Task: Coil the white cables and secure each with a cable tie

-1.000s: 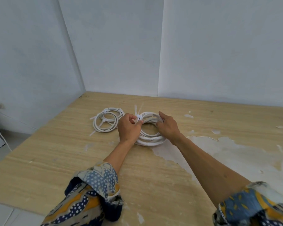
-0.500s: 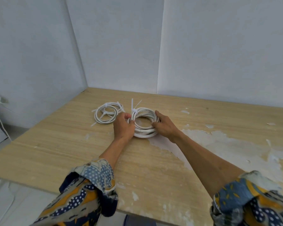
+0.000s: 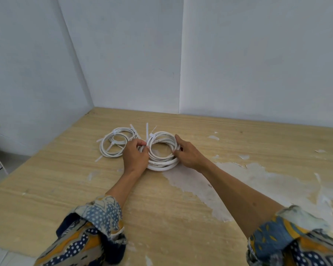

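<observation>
Both hands are laid on the large coil (image 3: 162, 166) of white cable, which lies flat on the wooden counter (image 3: 65, 189). The left hand (image 3: 136, 156) is curled over the coil's left side, with thumb and forefinger brought together against the strands just below a white cable tie (image 3: 151, 135). The right hand (image 3: 189, 154) is closed round the coil's right side, its fingertips tucked into the inner opening. The tie is fastened on the far-left part of this coil and its tail is pointed upward; a 2nd thin tail is seen beside it. Just left of the large coil a smaller coil (image 3: 103, 148) is set down flat; whether the 2 coils touch behind the left hand cannot be told. The smaller coil is bound by at least 2 ties, their loose tails splayed outward. Right of the large coil and nearer the person, a pale bare patch (image 3: 238, 181) is spread across the counter
</observation>
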